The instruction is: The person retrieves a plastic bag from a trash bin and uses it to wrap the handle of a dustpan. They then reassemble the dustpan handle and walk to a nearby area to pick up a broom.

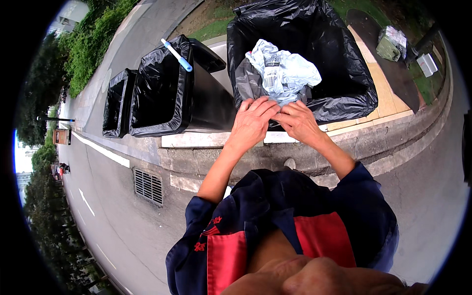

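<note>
A crumpled pale blue plastic bag (285, 73) with dark print bulges up at the near edge of a large bin lined with a black bin liner (339, 105). Grey plastic (247, 78) shows along the bag's left side. My left hand (252, 123) and my right hand (298, 123) meet at the bag's near end, over the bin's front rim. Fingers of both are curled and pressed together on the plastic there. Exactly which layer they pinch is partly hidden by the fingers.
To the left stand two more black-lined bins (160, 93), with a blue-and-white stick (177, 55) lying across one rim. A stone kerb (216, 160) runs below the bins, and a drain grate (148, 187) lies in the road. Bagged items (392, 44) sit at the far right.
</note>
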Motion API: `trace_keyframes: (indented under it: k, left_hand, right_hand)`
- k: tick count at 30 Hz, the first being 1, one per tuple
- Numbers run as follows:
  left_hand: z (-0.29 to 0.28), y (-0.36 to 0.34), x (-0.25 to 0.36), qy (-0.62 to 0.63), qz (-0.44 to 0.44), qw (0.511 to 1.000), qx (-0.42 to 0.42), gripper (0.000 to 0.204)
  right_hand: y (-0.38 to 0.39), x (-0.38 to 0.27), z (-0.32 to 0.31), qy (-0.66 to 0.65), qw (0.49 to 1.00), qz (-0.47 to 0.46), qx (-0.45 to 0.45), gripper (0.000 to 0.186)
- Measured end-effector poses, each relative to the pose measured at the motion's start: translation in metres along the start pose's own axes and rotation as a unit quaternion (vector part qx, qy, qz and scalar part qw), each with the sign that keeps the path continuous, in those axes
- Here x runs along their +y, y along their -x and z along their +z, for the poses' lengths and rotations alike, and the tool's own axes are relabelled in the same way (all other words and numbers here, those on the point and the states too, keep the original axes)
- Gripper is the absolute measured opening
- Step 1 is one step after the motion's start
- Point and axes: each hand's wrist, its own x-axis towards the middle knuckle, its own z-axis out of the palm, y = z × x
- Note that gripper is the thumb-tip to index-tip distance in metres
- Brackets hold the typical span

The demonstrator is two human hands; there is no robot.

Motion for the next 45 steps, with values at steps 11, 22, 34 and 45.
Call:
trace_keyframes:
  k: [11, 22, 34, 45]
  left_hand:
    - [0.016, 0.01, -0.017, 0.005, -0.019, 1.0, -0.013, 0.021]
    - [0.012, 0.016, -0.036, 0.06, -0.013, 0.997, -0.037, 0.021]
    - [-0.046, 0.057, -0.085, -0.094, -0.079, 0.992, -0.026, 0.02]
    - [-0.069, 0.074, -0.109, 0.066, -0.209, 0.975, 0.04, 0.013]
  right_hand:
    - [-0.031, 0.054, -0.054, -0.03, 0.992, 0.118, -0.013, 0.028]
    - [-0.092, 0.169, 0.023, 0.11, 0.975, 0.103, -0.163, 0.017]
    - [-0.074, 0.284, -0.089, 0.12, 0.891, 0.413, 0.144, 0.017]
    - [-0.087, 0.264, -0.101, 0.063, 0.919, 0.368, 0.128, 0.035]
